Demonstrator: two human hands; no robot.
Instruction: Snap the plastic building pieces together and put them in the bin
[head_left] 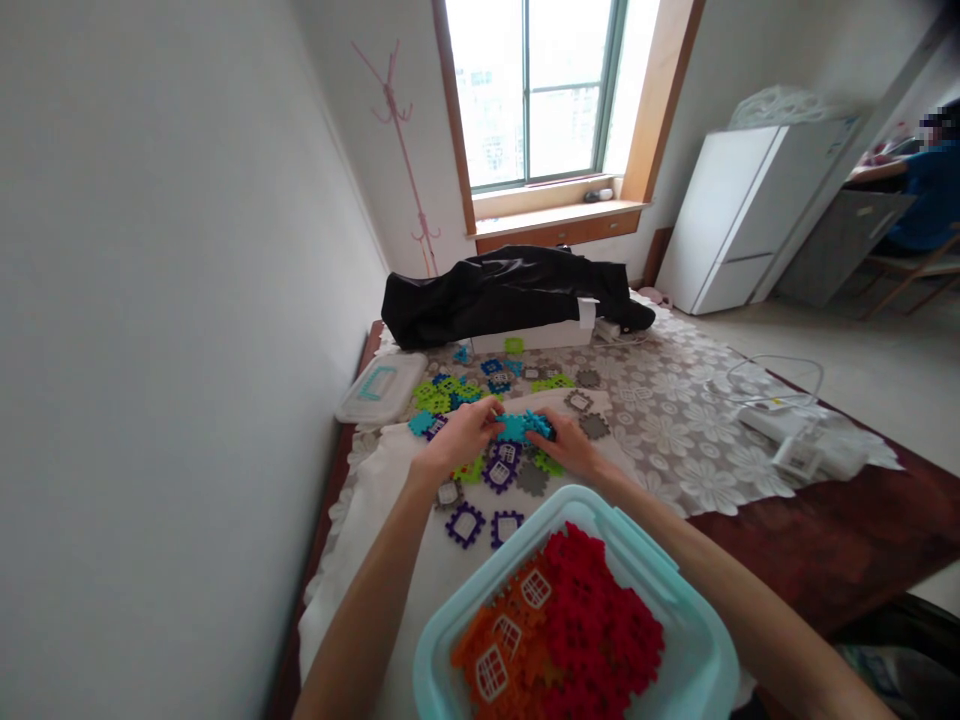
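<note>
Over the cloth-covered table, my left hand [474,432] has its fingers closed on the left end of a light blue toothed plastic building tile [512,428]. My right hand [564,440] grips a bunch of blue tiles [537,423] at the right end, touching that tile. Beneath and around my hands lie purple window tiles [501,467], a grey tile [533,478] and lime green tiles [442,393]. Nearer to me, a pale aqua plastic box [701,620] sits between my forearms with red tiles [600,620] and orange tiles [517,610] inside.
A translucent lid [381,388] lies at the table's left edge by the wall. Black fabric [502,290] covers something white at the back. On the right are a white device with a cable [795,440] and a fridge [739,210]. A person in blue [930,195] sits far right.
</note>
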